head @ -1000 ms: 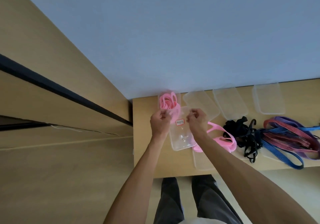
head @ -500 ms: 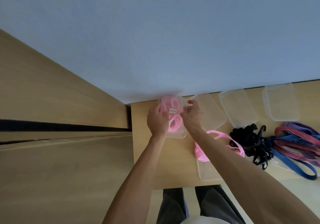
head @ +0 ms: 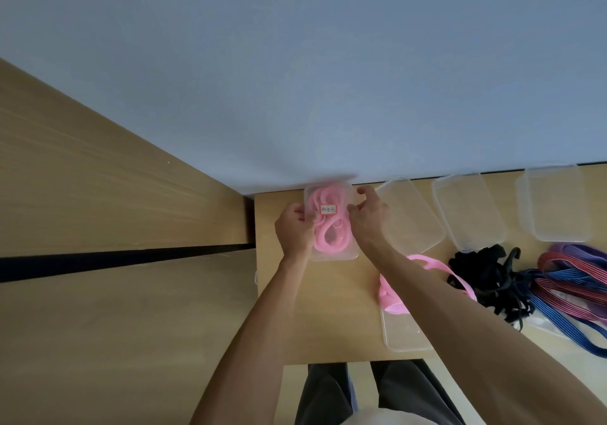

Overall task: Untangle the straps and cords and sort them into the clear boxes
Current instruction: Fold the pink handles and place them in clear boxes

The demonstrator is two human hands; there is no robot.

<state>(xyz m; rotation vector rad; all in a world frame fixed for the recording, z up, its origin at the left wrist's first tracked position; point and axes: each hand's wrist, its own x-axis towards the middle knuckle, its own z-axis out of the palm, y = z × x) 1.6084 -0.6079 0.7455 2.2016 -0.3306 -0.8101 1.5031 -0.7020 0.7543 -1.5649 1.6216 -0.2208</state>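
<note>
Against the wall, both hands, left hand and right hand, grip the lidded clear box of pink cord; lid apparently being seated. Next: sort the loose pink strap just right.

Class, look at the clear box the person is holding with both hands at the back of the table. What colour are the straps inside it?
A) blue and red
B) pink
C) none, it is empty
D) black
B: the labelled clear box between the left hand and right hand shows coiled pink straps through its lid.
</note>
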